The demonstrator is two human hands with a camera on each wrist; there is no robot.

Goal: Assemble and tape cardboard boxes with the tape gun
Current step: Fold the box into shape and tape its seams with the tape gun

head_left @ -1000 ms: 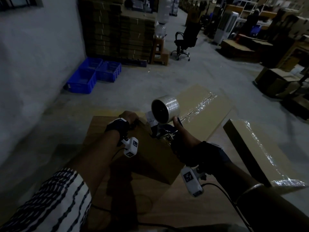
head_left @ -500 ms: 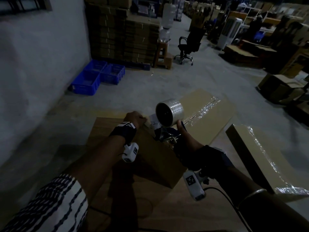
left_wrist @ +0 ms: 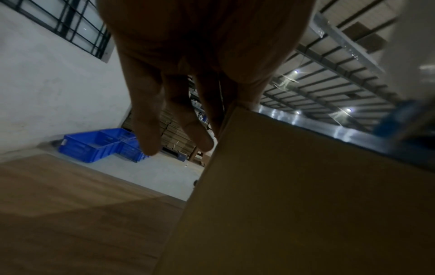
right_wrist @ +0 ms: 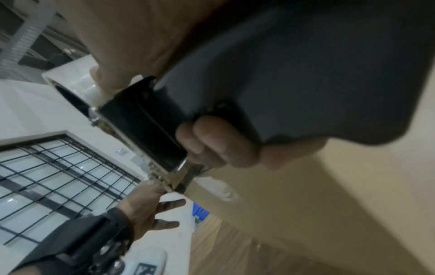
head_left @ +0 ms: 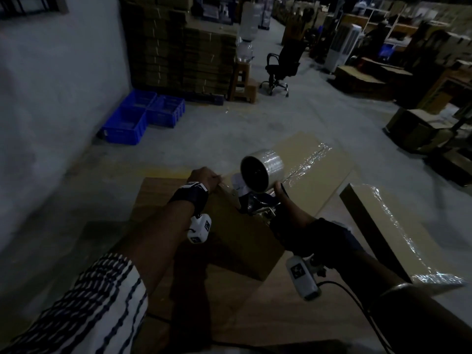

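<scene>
Right hand clenched round tape gun (fingers plain only from wrist), left hand fingers straight at cardboard box edge

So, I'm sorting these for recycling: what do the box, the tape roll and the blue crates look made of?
The box looks like plain brown cardboard, matte, with a sharply folded edge. The tape roll on the tape gun in the right hand looks like clear glossy plastic film, since it catches the light. The blue crates look like moulded plastic, uniformly coloured; the dim light hides their finish.
</scene>
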